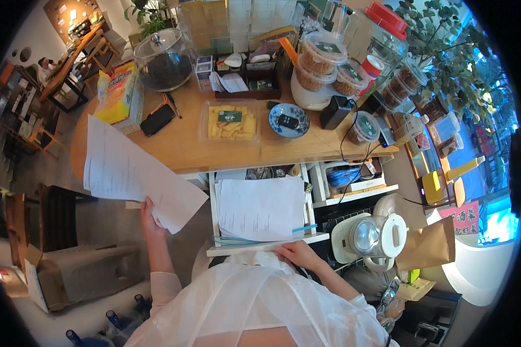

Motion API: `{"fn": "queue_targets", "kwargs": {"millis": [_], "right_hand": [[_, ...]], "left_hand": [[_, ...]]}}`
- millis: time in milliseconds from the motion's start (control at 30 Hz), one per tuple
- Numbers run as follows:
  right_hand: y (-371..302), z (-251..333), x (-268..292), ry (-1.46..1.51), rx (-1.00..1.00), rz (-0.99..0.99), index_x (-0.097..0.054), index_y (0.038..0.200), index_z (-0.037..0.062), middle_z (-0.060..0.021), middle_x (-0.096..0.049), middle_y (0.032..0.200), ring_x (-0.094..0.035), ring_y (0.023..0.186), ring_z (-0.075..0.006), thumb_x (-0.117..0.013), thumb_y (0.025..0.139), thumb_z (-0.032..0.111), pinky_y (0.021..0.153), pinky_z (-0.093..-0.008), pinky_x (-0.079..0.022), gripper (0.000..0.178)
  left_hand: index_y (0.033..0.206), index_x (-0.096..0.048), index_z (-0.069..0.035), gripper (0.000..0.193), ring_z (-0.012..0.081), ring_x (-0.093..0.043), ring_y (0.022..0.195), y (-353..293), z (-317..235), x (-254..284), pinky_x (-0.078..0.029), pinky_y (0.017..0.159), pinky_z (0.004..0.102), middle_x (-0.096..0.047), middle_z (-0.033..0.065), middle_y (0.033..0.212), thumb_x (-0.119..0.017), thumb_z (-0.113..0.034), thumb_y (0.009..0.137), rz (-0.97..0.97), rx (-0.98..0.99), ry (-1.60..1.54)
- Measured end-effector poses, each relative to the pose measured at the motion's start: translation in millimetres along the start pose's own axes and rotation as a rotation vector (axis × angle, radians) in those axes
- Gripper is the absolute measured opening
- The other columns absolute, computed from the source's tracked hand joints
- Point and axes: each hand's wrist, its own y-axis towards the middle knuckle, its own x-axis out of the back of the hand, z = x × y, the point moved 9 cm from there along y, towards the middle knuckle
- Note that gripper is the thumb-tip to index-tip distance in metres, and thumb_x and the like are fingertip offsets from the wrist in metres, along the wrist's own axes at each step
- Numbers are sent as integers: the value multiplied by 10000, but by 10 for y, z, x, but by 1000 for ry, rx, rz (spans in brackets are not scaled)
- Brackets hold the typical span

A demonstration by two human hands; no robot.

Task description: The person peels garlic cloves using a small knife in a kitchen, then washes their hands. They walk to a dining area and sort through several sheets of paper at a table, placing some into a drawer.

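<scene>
A few printed white paper sheets point(136, 170) are gripped at their lower edge by my left hand point(151, 220), held up left of the desk. The sheets hang tilted, one corner pointing right. My right hand point(298, 254) is curled at the front edge of a pulled-out white drawer point(231, 250), against my white clothing; some of its fingers are hidden. More printed sheets point(261, 208) lie flat in that drawer, with a light blue strip point(304, 228) sticking out beneath them. Small items show at the drawer's back.
On the wooden desk point(179, 147) stand a box of yellow snacks point(231, 122), a patterned bowl point(288, 120) with a small black device, a black pouch point(156, 120) and stacked tubs point(318, 61). Another open drawer point(353, 185) and a white kettle point(391, 236) are at right; a cardboard box point(87, 277) is lower left.
</scene>
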Motion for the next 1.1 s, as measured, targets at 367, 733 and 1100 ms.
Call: {"fn": "queue_targets", "kwargs": {"millis": [367, 733, 1100], "right_hand": [[78, -641, 35, -452, 62, -360, -628, 913, 54, -175, -617, 836, -582, 766, -360, -509, 857, 255, 677, -427, -470, 240], [839, -272, 581, -543, 123, -503, -588, 844, 6, -203, -609, 776, -591, 724, -369, -501, 851, 241, 641, -463, -469, 251], [1126, -28, 790, -703, 232, -595, -624, 756, 13, -186, -611, 704, -604, 658, -355, -540, 818, 288, 591, -444, -486, 294]], "left_hand": [[1218, -437, -97, 352, 222, -527, 1053, 165, -6, -164, -459, 879, 391, -534, 63, 1163, -525, -185, 888, 63, -12, 18], [1223, -431, -120, 376, 215, -522, 1044, 150, -92, 91, -459, 873, 369, -533, 59, 1149, -543, -219, 878, -32, -2, 80], [1255, -414, -119, 413, 125, -486, 966, 170, -129, 462, -400, 836, 273, -503, 14, 1068, -537, -246, 883, 137, 6, 206]]}}
